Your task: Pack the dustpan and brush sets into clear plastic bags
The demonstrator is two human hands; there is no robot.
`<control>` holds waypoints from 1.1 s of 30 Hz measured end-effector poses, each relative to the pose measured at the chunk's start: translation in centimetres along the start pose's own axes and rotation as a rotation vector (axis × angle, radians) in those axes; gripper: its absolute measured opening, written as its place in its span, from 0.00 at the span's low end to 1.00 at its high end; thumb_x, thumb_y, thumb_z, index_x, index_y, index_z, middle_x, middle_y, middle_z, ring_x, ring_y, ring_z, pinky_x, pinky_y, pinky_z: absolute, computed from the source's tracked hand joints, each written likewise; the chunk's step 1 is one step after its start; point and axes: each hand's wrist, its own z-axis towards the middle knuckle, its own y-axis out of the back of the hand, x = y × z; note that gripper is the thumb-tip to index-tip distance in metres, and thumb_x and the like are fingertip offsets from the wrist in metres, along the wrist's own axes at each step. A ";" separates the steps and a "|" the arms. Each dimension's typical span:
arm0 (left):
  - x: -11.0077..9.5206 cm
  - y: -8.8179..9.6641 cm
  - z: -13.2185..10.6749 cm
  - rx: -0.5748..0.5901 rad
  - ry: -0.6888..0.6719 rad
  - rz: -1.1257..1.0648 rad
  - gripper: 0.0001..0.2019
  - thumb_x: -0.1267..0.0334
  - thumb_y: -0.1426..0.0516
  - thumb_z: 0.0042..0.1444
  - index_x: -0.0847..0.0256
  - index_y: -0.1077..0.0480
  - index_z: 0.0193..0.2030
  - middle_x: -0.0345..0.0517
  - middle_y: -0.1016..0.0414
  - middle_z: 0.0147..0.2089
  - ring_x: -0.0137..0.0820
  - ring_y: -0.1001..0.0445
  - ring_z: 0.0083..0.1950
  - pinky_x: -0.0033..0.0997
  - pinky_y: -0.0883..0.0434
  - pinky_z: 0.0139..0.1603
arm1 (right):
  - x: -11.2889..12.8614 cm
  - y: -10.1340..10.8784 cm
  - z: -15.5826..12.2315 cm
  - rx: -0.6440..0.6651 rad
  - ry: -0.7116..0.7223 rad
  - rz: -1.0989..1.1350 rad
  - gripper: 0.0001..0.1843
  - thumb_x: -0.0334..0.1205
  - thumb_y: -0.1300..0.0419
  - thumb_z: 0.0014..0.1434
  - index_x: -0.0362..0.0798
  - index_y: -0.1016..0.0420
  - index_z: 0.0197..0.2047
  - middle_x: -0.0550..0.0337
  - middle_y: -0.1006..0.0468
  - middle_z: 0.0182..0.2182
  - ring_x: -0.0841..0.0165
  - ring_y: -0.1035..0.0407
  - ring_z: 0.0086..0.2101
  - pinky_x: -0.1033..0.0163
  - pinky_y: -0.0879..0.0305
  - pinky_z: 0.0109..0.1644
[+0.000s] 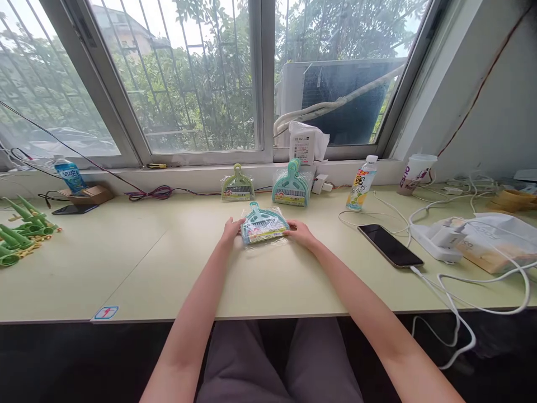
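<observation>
"Work is happening with which hands, please?"

"With both. The left hand and the right hand are gripping one light-blue dustpan set, wrapped in clear plastic, by its two sides."

"Where is it sitting?"

"It is sitting at the middle of the desk, between these hands; whether its whole underside is touching there, I cannot tell."

"And farther?"

"A green set and a turquoise set are standing behind it, near the window."
</observation>
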 end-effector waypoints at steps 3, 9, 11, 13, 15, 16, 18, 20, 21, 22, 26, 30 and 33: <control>0.0 -0.1 -0.2 0.254 -0.008 -0.138 0.19 0.57 0.34 0.46 0.66 0.27 0.42 0.52 0.22 0.37 0.35 0.24 0.38 0.30 0.28 0.39 | -0.4 0.4 0.2 -0.027 -0.026 0.278 0.28 0.32 0.36 0.47 0.49 0.26 0.54 0.54 0.21 0.47 0.62 0.27 0.44 0.57 0.31 0.49; -0.5 -0.8 -1.7 0.592 0.007 -0.177 0.21 0.57 0.33 0.45 0.62 0.29 0.46 0.50 0.22 0.44 0.34 0.23 0.40 0.33 0.26 0.41 | -0.3 1.2 0.0 -0.171 -0.023 0.387 0.29 0.36 0.36 0.46 0.50 0.28 0.54 0.53 0.22 0.48 0.60 0.30 0.49 0.56 0.32 0.49; -0.7 -1.1 -2.1 0.610 0.003 -0.145 0.23 0.57 0.33 0.45 0.61 0.30 0.48 0.51 0.22 0.44 0.35 0.22 0.39 0.33 0.26 0.38 | -0.3 1.3 0.1 -0.180 -0.007 0.372 0.28 0.37 0.37 0.48 0.50 0.28 0.54 0.53 0.22 0.48 0.60 0.30 0.49 0.56 0.32 0.49; -0.8 -1.2 -2.2 0.569 -0.015 -0.139 0.24 0.58 0.32 0.43 0.62 0.30 0.47 0.50 0.22 0.43 0.34 0.23 0.37 0.32 0.26 0.36 | -0.3 1.1 0.2 -0.185 -0.007 0.319 0.27 0.37 0.38 0.50 0.50 0.29 0.55 0.53 0.22 0.47 0.61 0.29 0.47 0.56 0.33 0.49; -0.8 -1.3 -2.1 0.501 -0.024 -0.146 0.23 0.59 0.32 0.41 0.64 0.29 0.44 0.50 0.21 0.40 0.33 0.23 0.35 0.31 0.26 0.35 | -0.3 0.8 0.3 -0.243 0.001 0.200 0.27 0.38 0.38 0.51 0.51 0.31 0.55 0.53 0.23 0.48 0.62 0.29 0.45 0.54 0.34 0.50; -0.8 -1.4 -2.0 0.465 -0.022 -0.155 0.22 0.60 0.32 0.40 0.64 0.29 0.43 0.50 0.21 0.39 0.33 0.23 0.35 0.30 0.26 0.35 | -0.2 0.7 0.2 -0.303 0.021 0.121 0.27 0.40 0.37 0.51 0.51 0.32 0.56 0.53 0.24 0.49 0.61 0.29 0.45 0.53 0.35 0.51; -0.8 -1.3 -1.7 0.396 -0.027 -0.192 0.23 0.61 0.32 0.39 0.64 0.29 0.44 0.48 0.21 0.39 0.32 0.23 0.35 0.30 0.26 0.34 | 0.0 0.7 0.1 -0.459 0.101 -0.032 0.30 0.44 0.35 0.51 0.51 0.34 0.56 0.53 0.25 0.50 0.60 0.31 0.46 0.50 0.38 0.53; -0.8 -1.3 -1.5 0.333 -0.051 -0.245 0.26 0.62 0.32 0.38 0.62 0.29 0.47 0.47 0.21 0.40 0.32 0.23 0.36 0.30 0.26 0.35 | 0.4 1.0 -0.2 -0.579 0.209 -0.118 0.28 0.47 0.35 0.52 0.50 0.34 0.55 0.52 0.24 0.48 0.59 0.31 0.45 0.49 0.38 0.53; -0.8 -1.2 -1.5 0.303 -0.066 -0.267 0.27 0.62 0.32 0.38 0.61 0.30 0.48 0.47 0.21 0.41 0.31 0.23 0.36 0.30 0.26 0.36 | 0.7 1.2 -0.4 -0.595 0.256 -0.127 0.24 0.48 0.37 0.54 0.49 0.33 0.52 0.53 0.23 0.45 0.60 0.31 0.43 0.51 0.37 0.52; -0.8 -1.2 -1.4 0.277 -0.076 -0.281 0.28 0.62 0.32 0.38 0.60 0.30 0.50 0.47 0.21 0.42 0.31 0.23 0.36 0.30 0.26 0.36 | 0.9 1.3 -0.5 -0.575 0.292 -0.119 0.19 0.49 0.39 0.56 0.49 0.30 0.48 0.53 0.23 0.40 0.61 0.30 0.40 0.52 0.36 0.50; -0.9 -1.1 -1.5 0.245 -0.087 -0.281 0.27 0.59 0.33 0.41 0.60 0.30 0.51 0.48 0.22 0.44 0.30 0.24 0.38 0.28 0.27 0.37 | 1.8 0.9 -0.8 -0.263 0.240 0.138 0.16 0.52 0.41 0.59 0.47 0.25 0.33 0.56 0.24 0.27 0.66 0.30 0.28 0.57 0.30 0.40; -1.0 -1.3 -1.8 0.345 -0.141 -0.304 0.29 0.58 0.33 0.43 0.59 0.32 0.54 0.49 0.22 0.47 0.33 0.23 0.42 0.30 0.27 0.40 | 2.1 -0.5 -0.6 -0.123 -0.011 0.578 0.16 0.49 0.32 0.52 0.46 0.26 0.35 0.54 0.21 0.32 0.67 0.25 0.30 0.57 0.26 0.45; -1.1 -1.5 -2.1 0.446 -0.183 -0.318 0.31 0.57 0.33 0.46 0.59 0.34 0.57 0.50 0.22 0.48 0.36 0.23 0.46 0.34 0.28 0.45 | 1.8 -0.7 -0.2 -0.165 -0.116 0.748 0.17 0.43 0.28 0.48 0.47 0.29 0.35 0.57 0.21 0.31 0.67 0.24 0.34 0.57 0.27 0.51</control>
